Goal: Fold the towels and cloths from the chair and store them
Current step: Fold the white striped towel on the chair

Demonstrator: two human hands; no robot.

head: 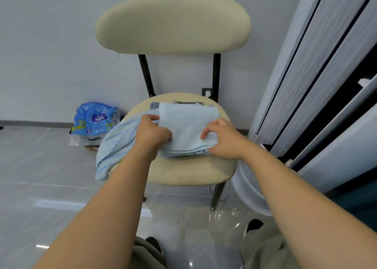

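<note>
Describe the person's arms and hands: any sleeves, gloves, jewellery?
Both forearms are bare up to the frame edge, with no sleeves in view. The left hand and right hand wear no gloves; no rings, watch or wristband are visible.

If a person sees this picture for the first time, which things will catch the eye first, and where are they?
First, the two bare hands in the centre: the left hand and right hand hold a light blue towel, partly folded on the cream chair, one end hanging over the seat's left edge. Then the bright blue plastic package on the floor by the wall, left of the chair.
</note>
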